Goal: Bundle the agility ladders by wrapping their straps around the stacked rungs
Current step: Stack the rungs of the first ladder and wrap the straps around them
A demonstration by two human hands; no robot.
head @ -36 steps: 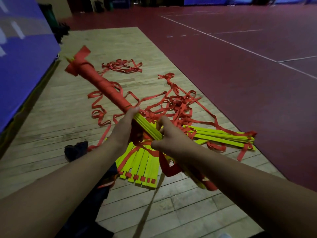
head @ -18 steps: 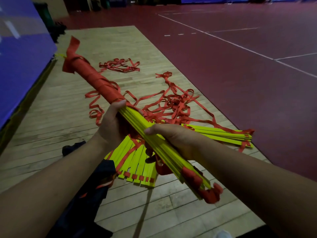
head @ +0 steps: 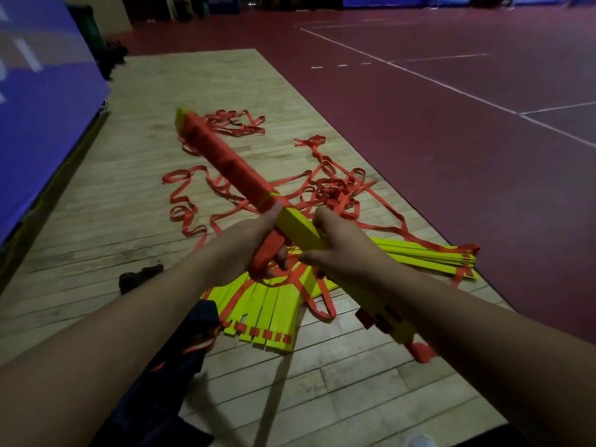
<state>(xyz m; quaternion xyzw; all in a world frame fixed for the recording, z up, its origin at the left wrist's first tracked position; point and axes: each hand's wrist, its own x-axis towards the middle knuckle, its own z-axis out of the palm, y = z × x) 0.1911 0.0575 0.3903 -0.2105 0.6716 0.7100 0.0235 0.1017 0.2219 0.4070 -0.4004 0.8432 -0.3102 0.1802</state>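
Floor: wooden boards (head: 129,204), frame centre, strewn with loose straps (head: 335,195).
Rung stack (head: 298,228): held diagonally, upper half wrapped in red.
Left hand (head: 235,253): fingers clamped on strap (head: 269,253) under stack.
Right hand (head: 346,250): fingers clamped round stack.

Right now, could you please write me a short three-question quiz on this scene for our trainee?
1. True or false: the far part of the held bundle is wrapped in red strap.
2. Which grip holds the folded strap under the bundle: A the left grip, B the right grip?
3. Fill in: the fanned rungs lie on the ____ floor.
Key: 1 true; 2 A; 3 wooden.
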